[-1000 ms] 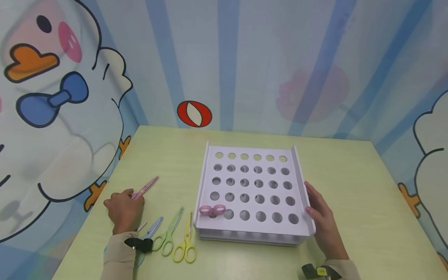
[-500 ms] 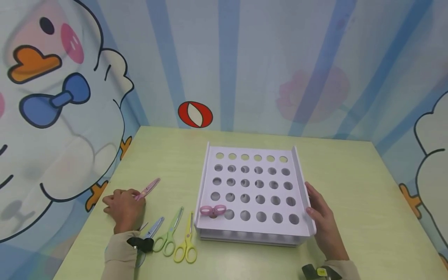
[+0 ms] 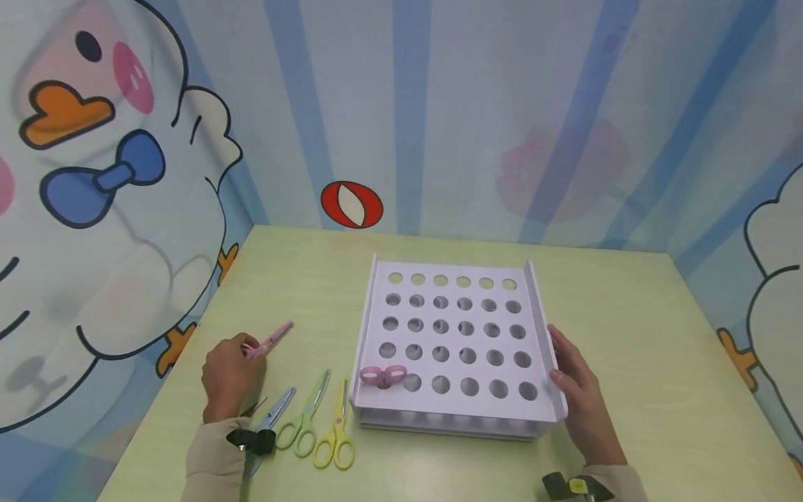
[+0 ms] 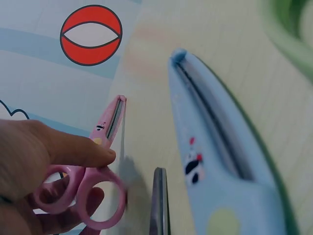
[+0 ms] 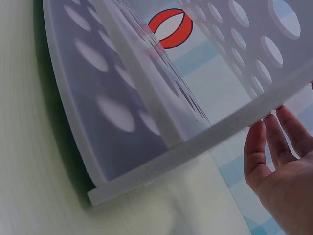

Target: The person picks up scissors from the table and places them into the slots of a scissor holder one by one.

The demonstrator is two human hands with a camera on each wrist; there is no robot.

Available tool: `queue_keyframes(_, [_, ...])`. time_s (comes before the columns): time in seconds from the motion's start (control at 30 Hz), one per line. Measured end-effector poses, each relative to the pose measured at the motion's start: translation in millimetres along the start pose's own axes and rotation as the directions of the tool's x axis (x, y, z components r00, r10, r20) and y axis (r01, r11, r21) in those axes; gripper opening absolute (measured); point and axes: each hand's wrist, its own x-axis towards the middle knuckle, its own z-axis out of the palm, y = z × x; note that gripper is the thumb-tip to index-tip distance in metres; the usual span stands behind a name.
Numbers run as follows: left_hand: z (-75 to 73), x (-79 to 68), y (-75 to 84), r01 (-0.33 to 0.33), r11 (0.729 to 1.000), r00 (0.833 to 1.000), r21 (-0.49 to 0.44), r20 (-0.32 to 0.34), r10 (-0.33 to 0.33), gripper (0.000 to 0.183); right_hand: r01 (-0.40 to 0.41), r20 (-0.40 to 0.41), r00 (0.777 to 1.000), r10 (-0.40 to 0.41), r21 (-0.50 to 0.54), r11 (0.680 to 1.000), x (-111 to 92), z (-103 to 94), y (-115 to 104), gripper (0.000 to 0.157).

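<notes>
Your left hand [image 3: 228,374] pinches the pink scissors [image 3: 268,344], well left of the rack [image 3: 427,339] — a firm grip near the pivot serves best. Your right hand [image 3: 580,397], fingers fairly straight, touches its side — brace lightly. Purple scissors [image 3: 383,377] sit loops-up in its front-left hole.

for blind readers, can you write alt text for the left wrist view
A left hand holds pink scissors; blue scissors loom closer at right, with a narrow metal tip between them. A red-and-white ball is printed on the backdrop at upper left.
</notes>
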Motion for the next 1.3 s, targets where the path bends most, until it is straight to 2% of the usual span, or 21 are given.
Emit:
queue_keyframes(0.43, [-0.1, -5.1, 5.8, 0.023, 0.999, 1.000, -0.045, 0.001, -0.023, 0.016, 0.008, 0.013, 1.000, -0.008, 0.015, 1.000, -0.4, -0.4, 0.8, 0.059])
queue_keyframes(0.57, [0.6, -6.8, 6.2, 0.028, 0.996, 0.999, -0.090, -0.030, -0.030, 0.016, 0.007, 0.015, 1.000, -0.007, 0.013, 1.000, -0.4, 0.1, 0.6, 0.059])
queue_keyframes(0.67, [-0.5, -8.1, 7.6, 0.018, 0.989, 0.997, -0.146, -0.078, -0.030, 0.018, 0.010, 0.016, 1.000, -0.010, 0.017, 1.000, -1.0, 0.4, 0.5, 0.059])
queue_keyframes(0.87, [-8.6, -9.9, 13.8, -0.015, 0.955, 0.984, -0.296, -0.177, -0.040, 0.022, 0.019, 0.015, 1.000, -0.020, 0.032, 0.999, -1.3, 0.4, 0.0, 0.059])
queue_keyframes(1.03, [-18.3, -13.3, 22.0, 0.025, 0.923, 0.985, -0.384, -0.148, -0.088, 0.030, 0.022, 0.018, 1.000, -0.022, 0.034, 0.999, -1.0, 0.1, 0.0, 0.059])
queue_keyframes(1.3, [-27.5, -18.5, 31.0, 0.028, 0.883, 0.991, -0.468, -0.100, -0.085, 0.028, 0.026, 0.025, 0.999, -0.027, 0.035, 0.999, -1.6, 0.0, 1.2, 0.058])
